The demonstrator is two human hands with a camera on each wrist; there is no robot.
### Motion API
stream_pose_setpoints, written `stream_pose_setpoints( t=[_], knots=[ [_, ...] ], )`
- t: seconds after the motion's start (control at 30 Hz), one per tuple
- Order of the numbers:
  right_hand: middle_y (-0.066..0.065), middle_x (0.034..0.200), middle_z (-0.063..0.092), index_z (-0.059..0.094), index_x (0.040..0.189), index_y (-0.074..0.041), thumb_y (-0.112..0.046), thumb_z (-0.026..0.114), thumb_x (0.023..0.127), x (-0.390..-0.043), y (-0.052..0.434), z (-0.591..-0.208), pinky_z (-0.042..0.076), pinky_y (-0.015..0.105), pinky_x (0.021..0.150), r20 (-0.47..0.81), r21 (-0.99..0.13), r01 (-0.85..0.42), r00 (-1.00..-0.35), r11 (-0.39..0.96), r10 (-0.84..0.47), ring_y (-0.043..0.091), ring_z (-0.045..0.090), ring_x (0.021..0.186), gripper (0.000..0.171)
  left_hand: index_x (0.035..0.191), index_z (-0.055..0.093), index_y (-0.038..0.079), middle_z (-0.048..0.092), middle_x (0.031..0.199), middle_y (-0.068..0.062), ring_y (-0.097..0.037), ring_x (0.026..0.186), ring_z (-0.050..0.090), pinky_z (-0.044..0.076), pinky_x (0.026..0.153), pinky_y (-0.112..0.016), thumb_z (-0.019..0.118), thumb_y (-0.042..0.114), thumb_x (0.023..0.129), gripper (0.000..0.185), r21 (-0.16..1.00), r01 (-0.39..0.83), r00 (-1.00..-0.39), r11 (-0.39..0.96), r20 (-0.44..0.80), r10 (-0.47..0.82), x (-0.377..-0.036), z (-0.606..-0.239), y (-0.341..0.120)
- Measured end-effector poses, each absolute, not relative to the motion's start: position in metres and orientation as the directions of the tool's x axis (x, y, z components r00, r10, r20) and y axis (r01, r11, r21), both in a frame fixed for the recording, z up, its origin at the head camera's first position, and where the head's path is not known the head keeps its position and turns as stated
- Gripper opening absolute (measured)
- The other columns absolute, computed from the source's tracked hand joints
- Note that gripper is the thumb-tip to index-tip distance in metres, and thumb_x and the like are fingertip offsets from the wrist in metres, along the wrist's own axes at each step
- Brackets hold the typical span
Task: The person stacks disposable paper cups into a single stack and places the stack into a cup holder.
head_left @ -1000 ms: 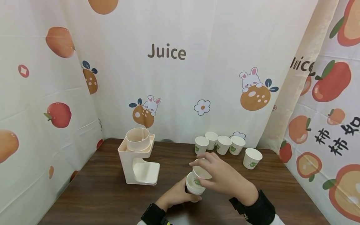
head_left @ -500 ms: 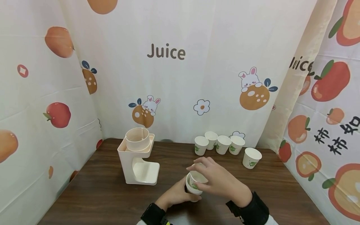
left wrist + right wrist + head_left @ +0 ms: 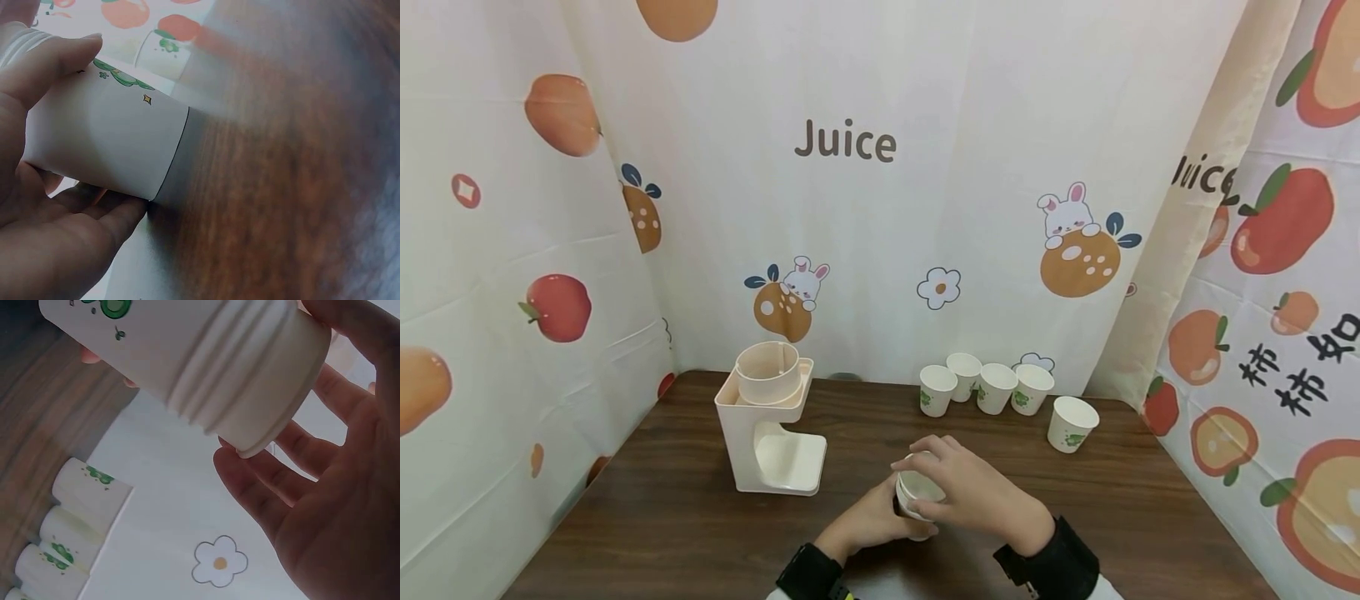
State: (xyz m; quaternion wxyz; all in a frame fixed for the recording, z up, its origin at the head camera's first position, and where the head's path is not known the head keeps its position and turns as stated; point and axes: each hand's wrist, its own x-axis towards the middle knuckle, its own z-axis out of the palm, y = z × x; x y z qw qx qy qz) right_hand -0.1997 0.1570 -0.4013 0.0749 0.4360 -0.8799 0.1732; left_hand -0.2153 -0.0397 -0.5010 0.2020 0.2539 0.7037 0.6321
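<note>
A nested stack of white paper cups with green leaf prints stands at the table's front middle. My left hand grips it low on the side; in the left wrist view the thumb lies along the outer cup. From above, my right hand holds the top cup by its rim. Several stacked rims show close together in the right wrist view, with the fingertips curled at the edge of the top cup. The inside of the stack is partly hidden by the right fingers.
Several paper cups stand in a cluster at the back, and a single paper cup sits to their right. A cream appliance with a round open top stands left on the dark wooden table. A fruit-print curtain hangs behind.
My right hand has moved down and slightly left, lowering its cup into the stack held by my left hand. The left hand has stayed in place around the stack.
</note>
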Motion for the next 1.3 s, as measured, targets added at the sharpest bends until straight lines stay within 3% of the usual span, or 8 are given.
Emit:
stream_pose_setpoints(
  t=[0.2, 0.6, 0.77, 1.1, 1.3],
  knots=[
    [0.002, 0.129, 0.055, 0.066, 0.13, -0.022, -0.032, 0.073, 0.094, -0.2, 0.156, -0.405, 0.05, 0.041, 0.09, 0.228, -0.272, -0.77, -0.634, 0.576, -0.739, 0.023, 0.052, 0.117, 0.038, 0.145, 0.044, 0.018, 0.059, 0.129, -0.008, -0.016, 0.108, 0.059, 0.047, 0.09, -0.034, 0.08, 0.022, 0.086, 0.069, 0.992, 0.098, -0.783, 0.076, 0.03, 0.621, -0.216, -0.501, -0.039],
    [0.001, 0.13, 0.055, 0.065, 0.131, -0.024, -0.042, 0.07, 0.095, -0.202, 0.159, -0.408, 0.05, 0.041, 0.091, 0.222, -0.283, -0.764, -0.64, 0.579, -0.736, 0.023, 0.052, 0.118, 0.041, 0.14, 0.046, 0.018, 0.058, 0.129, -0.013, -0.017, 0.107, 0.06, 0.048, 0.089, -0.032, 0.08, 0.02, 0.085, 0.065, 0.993, 0.106, -0.78, 0.053, 0.05, 0.624, -0.215, -0.502, -0.037],
    [0.003, 0.131, 0.055, 0.064, 0.132, -0.022, -0.041, 0.071, 0.094, -0.203, 0.16, -0.409, 0.051, 0.04, 0.089, 0.239, -0.28, -0.772, -0.631, 0.57, -0.738, 0.023, 0.053, 0.118, 0.042, 0.143, 0.044, 0.017, 0.057, 0.13, -0.012, -0.017, 0.11, 0.058, 0.047, 0.091, -0.032, 0.081, 0.02, 0.085, 0.069, 0.993, 0.1, -0.783, 0.059, 0.042, 0.62, -0.216, -0.502, -0.037],
    [0.0, 0.131, 0.056, 0.06, 0.136, -0.018, -0.046, 0.073, 0.091, -0.201, 0.171, -0.408, 0.052, 0.038, 0.088, 0.242, -0.254, -0.739, -0.673, 0.623, -0.699, 0.021, 0.055, 0.117, 0.055, 0.151, 0.035, 0.018, 0.054, 0.132, -0.004, -0.019, 0.115, 0.054, 0.042, 0.096, -0.038, 0.083, 0.019, 0.082, 0.084, 0.991, 0.114, -0.808, 0.077, 0.047, 0.587, -0.214, -0.5, -0.038],
    [0.0, 0.128, 0.057, 0.062, 0.132, -0.015, -0.045, 0.079, 0.086, -0.202, 0.187, -0.408, 0.052, 0.038, 0.089, 0.262, -0.212, -0.738, -0.674, 0.64, -0.691, 0.02, 0.056, 0.116, 0.057, 0.151, 0.035, 0.019, 0.054, 0.133, -0.004, -0.02, 0.117, 0.054, 0.046, 0.094, -0.036, 0.083, 0.015, 0.083, 0.083, 0.995, 0.101, -0.803, 0.025, 0.067, 0.592, -0.214, -0.502, -0.036]
  ],
)
